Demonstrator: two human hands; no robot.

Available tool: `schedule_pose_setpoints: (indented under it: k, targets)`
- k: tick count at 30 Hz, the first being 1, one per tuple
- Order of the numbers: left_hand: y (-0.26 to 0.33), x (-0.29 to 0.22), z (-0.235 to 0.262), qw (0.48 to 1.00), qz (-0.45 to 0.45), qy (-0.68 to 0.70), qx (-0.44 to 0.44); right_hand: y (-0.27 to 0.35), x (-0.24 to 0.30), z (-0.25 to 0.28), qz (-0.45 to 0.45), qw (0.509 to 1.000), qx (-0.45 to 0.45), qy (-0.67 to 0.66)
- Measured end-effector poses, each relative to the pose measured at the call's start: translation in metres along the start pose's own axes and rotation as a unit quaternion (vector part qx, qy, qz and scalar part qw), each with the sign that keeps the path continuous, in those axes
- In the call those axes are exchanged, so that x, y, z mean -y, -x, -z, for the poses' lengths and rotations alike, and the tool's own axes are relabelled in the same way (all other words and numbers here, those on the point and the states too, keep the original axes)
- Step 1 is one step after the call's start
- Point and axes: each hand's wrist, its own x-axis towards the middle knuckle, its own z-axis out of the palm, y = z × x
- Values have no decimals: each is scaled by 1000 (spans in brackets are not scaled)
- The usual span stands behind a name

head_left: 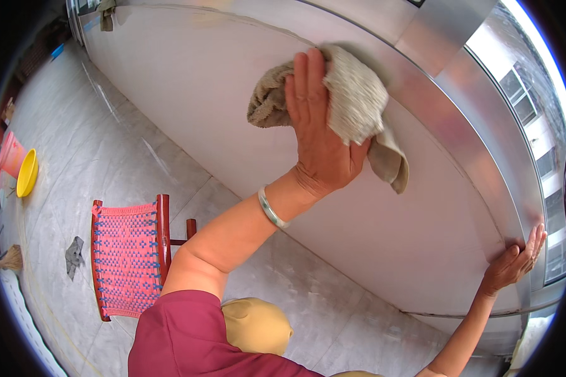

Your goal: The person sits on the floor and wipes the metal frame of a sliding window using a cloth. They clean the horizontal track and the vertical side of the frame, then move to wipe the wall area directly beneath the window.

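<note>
A worn grey-beige cloth (356,94) lies bunched against the pale wall panel (188,81), just under its metal edging. My left hand (327,135) presses the cloth to the panel, fingers pointing up and thumb to the right. The cloth spreads out on both sides of the fingers, and one corner hangs down. A pale bangle (272,207) circles my left wrist. Over on the right, my right hand (514,264) rests with outstretched fingers on the metal window frame (484,151), holding nothing.
On the grey tiled floor (201,169) stands a low stool (129,261) with a pink and blue woven seat. A dark rag (74,257) lies left of it. Farther left are a yellow basin (27,173), a pink bucket (10,156) and a broom head (11,258).
</note>
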Motion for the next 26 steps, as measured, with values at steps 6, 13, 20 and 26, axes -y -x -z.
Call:
schedule_pose_setpoints:
  k: [6, 13, 20, 26]
  targets:
    - [3, 96, 16, 976, 23, -215, -16, 2, 2, 13, -12, 998, 65, -14]
    - [-25, 274, 67, 953, 73, -256, -144, 8, -1, 4, -20, 999, 43, -2]
    - [-47, 171, 40, 869, 445, 9, -217, 6, 19, 3, -75, 997, 32, -15]
    - [15, 139, 27, 957, 78, -279, -3, -5, 60, -7, -154, 982, 2, -105]
